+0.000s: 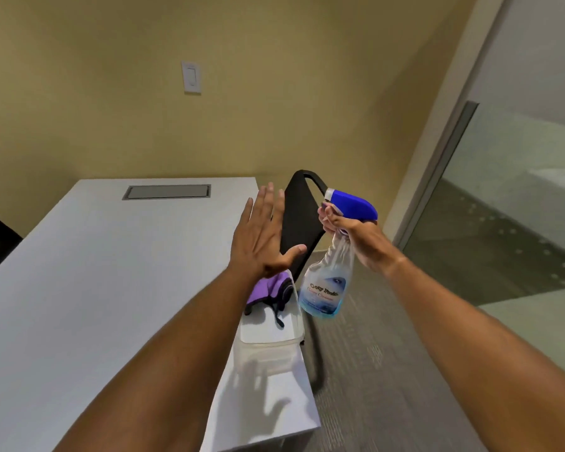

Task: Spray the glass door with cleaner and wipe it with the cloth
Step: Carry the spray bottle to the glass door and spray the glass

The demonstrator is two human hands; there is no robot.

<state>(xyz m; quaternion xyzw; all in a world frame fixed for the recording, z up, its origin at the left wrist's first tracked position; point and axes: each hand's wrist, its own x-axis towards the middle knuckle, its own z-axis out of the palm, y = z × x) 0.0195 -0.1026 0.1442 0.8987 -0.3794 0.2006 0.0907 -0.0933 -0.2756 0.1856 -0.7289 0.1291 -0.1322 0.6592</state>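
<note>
Head view: the spray bottle (327, 282) is taken as the landmark, held aloft off the tabletop (95, 272) edge. It is gripped at the neck by the right hand (356, 236), fingers (328, 216) clamped under the blue trigger head. Just left of the bottle, the left hand (265, 239) is held flat in the air, fingers spread apart, nothing in it. Below and left of the bottle, the purple cloth (268, 288) is seen lying in a clear tray (271, 337); it could be left behind if the bottle is carried off alone. Behind the bottle a black chair (299, 220) stands close and could be knocked. Far right of the bottle, the glass door (519, 207) waits unsprayed; with the nozzle pointed away, cleaner could be misdirected.
</note>
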